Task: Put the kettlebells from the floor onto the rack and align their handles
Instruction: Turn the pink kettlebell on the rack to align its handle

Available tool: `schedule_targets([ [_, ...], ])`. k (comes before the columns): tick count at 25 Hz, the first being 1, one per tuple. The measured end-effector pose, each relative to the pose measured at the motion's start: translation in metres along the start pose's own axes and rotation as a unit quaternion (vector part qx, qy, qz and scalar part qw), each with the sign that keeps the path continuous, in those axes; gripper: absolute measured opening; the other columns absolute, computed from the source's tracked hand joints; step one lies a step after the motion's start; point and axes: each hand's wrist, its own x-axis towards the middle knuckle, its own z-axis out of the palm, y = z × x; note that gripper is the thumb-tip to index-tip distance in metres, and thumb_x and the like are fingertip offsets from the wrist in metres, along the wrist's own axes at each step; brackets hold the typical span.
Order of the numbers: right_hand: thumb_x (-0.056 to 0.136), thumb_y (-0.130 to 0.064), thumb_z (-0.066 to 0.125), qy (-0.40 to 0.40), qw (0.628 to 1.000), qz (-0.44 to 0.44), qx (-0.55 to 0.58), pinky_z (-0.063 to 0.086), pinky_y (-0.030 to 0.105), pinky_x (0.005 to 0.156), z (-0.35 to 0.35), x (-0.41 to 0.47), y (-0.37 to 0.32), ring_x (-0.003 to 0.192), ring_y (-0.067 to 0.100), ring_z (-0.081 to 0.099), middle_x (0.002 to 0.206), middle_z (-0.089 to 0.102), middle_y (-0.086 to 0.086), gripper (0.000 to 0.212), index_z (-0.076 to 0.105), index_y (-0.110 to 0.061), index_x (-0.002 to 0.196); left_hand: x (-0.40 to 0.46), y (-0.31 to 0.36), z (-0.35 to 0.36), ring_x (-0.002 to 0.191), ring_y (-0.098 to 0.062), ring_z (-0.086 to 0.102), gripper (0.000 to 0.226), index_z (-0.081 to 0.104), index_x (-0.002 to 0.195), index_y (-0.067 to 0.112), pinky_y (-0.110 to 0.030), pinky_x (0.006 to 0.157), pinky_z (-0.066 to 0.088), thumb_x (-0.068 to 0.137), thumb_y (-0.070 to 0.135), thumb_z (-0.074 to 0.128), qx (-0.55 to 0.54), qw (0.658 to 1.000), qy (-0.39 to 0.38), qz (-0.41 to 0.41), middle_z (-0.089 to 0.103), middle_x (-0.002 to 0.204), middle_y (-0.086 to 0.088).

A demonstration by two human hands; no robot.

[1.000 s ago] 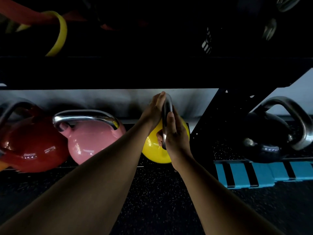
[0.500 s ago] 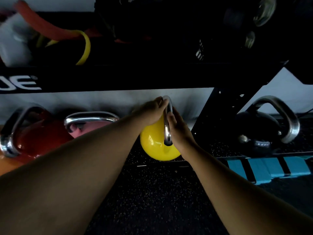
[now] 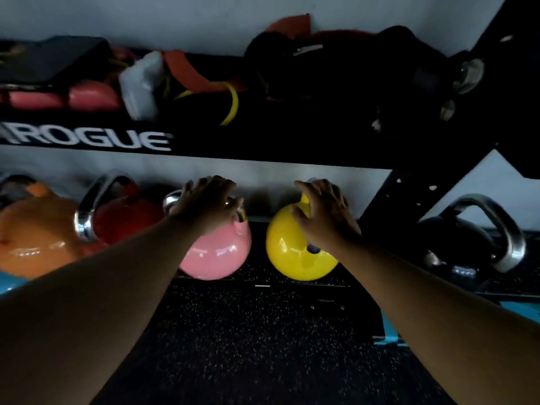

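Reaching out from the head view, both arms stretch toward the rack's [image 3: 292,154] bottom shelf. My left hand [image 3: 204,204] sits over the chrome handle of the pink kettlebell [image 3: 217,254], fingers draped across it; whether they are clenched around the bar I cannot tell. My right hand [image 3: 324,217] is on top of the yellow kettlebell [image 3: 287,247], fingers spread and curved over its handle, which is mostly hidden under the palm, so the grip there is unclear too. Pink and yellow stand side by side on the shelf, a small gap between them. Left of pink sits a red kettlebell [image 3: 128,217], then an orange one [image 3: 32,238]. A black kettlebell [image 3: 464,247] stands off to the right, beyond the rack's upright.
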Motion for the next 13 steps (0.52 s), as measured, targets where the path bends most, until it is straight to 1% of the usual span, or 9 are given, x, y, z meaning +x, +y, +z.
schedule_targets([
  [3, 0.09, -0.05, 0.047, -0.008, 1.0, -0.014, -0.003, 0.033, 0.047, 0.108, 0.022, 0.018, -0.045, 0.129, 0.034, 0.04, 0.134, 0.05, 0.011, 0.057, 0.046, -0.025, 0.141, -0.014, -0.038, 0.003, 0.137, -0.03, 0.036, 0.058, 0.036, 0.144, 0.03, -0.056, 0.108, 0.028, 0.093, 0.058, 0.036, -0.037, 0.998, 0.022, -0.045, 0.041, 0.149, -0.004],
  [6, 0.093, -0.053, 0.045, -0.037, 0.999, 0.0, 0.022, 0.036, 0.045, 0.105, 0.054, 0.035, -0.094, 0.129, 0.033, 0.041, 0.135, 0.049, 0.01, 0.056, 0.044, -0.029, 0.143, -0.022, -0.077, 0.006, 0.137, -0.034, 0.035, 0.061, 0.033, 0.147, 0.028, -0.054, 0.109, 0.03, 0.094, 0.06, 0.033, -0.073, 0.994, 0.026, -0.078, 0.037, 0.152, -0.007],
  [8, 0.095, -0.055, 0.042, -0.051, 0.998, 0.018, 0.031, 0.035, 0.045, 0.105, 0.069, 0.047, -0.125, 0.131, 0.032, 0.04, 0.138, 0.047, 0.01, 0.054, 0.042, -0.031, 0.144, -0.022, -0.099, 0.013, 0.137, -0.036, 0.036, 0.066, 0.034, 0.146, 0.028, -0.053, 0.108, 0.033, 0.092, 0.065, 0.03, -0.111, 0.991, -0.001, -0.08, 0.037, 0.152, -0.008],
  [10, 0.096, -0.058, 0.036, -0.069, 0.997, 0.031, 0.022, 0.033, 0.047, 0.105, 0.081, 0.058, -0.142, 0.132, 0.033, 0.039, 0.141, 0.045, 0.01, 0.055, 0.04, -0.032, 0.144, -0.016, -0.112, 0.017, 0.137, -0.035, 0.037, 0.076, 0.033, 0.145, 0.03, -0.052, 0.106, 0.037, 0.084, 0.073, 0.021, -0.153, 0.985, -0.039, -0.063, 0.036, 0.152, -0.008],
  [11, 0.096, -0.06, 0.033, -0.082, 0.996, 0.036, 0.019, 0.034, 0.048, 0.105, 0.088, 0.063, -0.149, 0.131, 0.034, 0.04, 0.14, 0.045, 0.011, 0.055, 0.04, -0.032, 0.143, -0.014, -0.117, 0.017, 0.136, -0.035, 0.039, 0.077, 0.033, 0.144, 0.03, -0.05, 0.105, 0.039, 0.083, 0.074, 0.02, -0.187, 0.979, -0.056, -0.062, 0.036, 0.151, -0.009],
  [13, 0.093, -0.065, 0.028, -0.095, 0.993, 0.05, 0.051, 0.041, 0.048, 0.1, 0.101, 0.066, -0.154, 0.123, 0.037, 0.048, 0.13, 0.051, 0.015, 0.058, 0.047, -0.03, 0.135, -0.014, -0.117, 0.022, 0.131, -0.038, 0.044, 0.068, 0.027, 0.146, 0.03, -0.047, 0.103, 0.042, 0.09, 0.068, 0.027, -0.276, 0.953, -0.085, -0.091, 0.033, 0.15, -0.015],
])
